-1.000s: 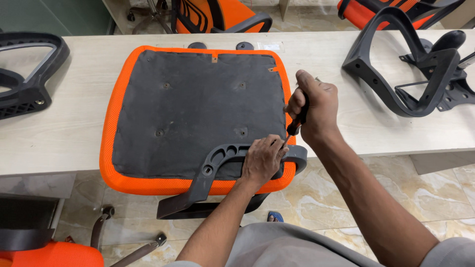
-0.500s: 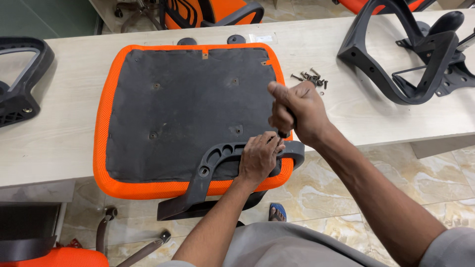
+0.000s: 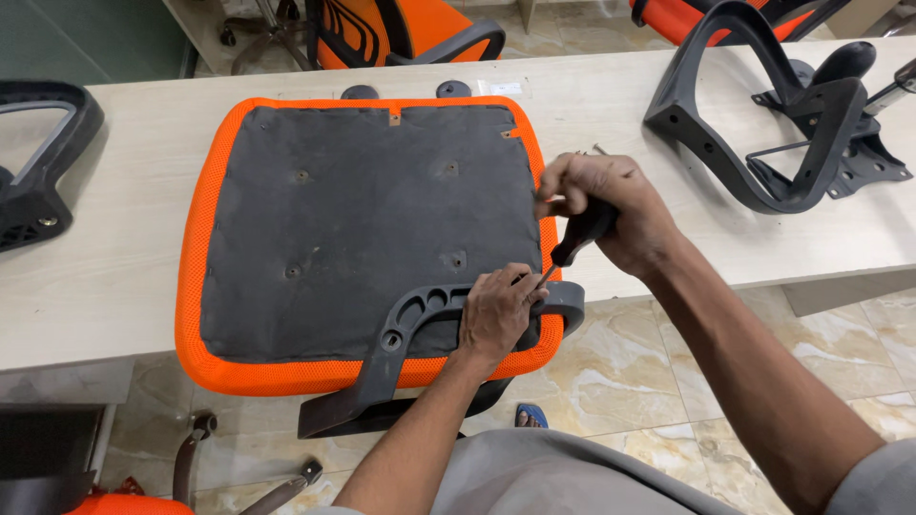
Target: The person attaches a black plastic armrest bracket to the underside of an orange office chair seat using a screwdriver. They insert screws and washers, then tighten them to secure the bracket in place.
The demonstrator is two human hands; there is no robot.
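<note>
Upturned orange mesh office-chair seat with a dark grey fabric underside (image 3: 367, 238), lying flat on a pale wooden worktable (image 3: 114, 286), front edge overhanging toward the camera. Grey moulded plastic armrest bracket (image 3: 420, 319), laid across the near right corner of the seat, lower end jutting past the table edge. Left hand (image 3: 496, 319) pressed flat on the bracket's upper end, fingers curled down over it, pinning it to the seat. Right hand (image 3: 601, 210) clenched around the black handle of a screwdriver (image 3: 577, 238), shaft slanting down to the bracket just beside the left fingertips; tip and screw hidden there.

Best done, by judgement: shaft brought closer to square with the seat base before turning, firm downward pressure kept so the tip stays seated, bracket held dead still so its hole stays over the insert. Left fingertips very near the tip, so a slip could jab them.

Nearby: black plastic chair back frames (image 3: 763, 124) on the right, another black frame (image 3: 38, 181) at the left edge, a few loose screws (image 3: 596, 150) just behind the right hand.
</note>
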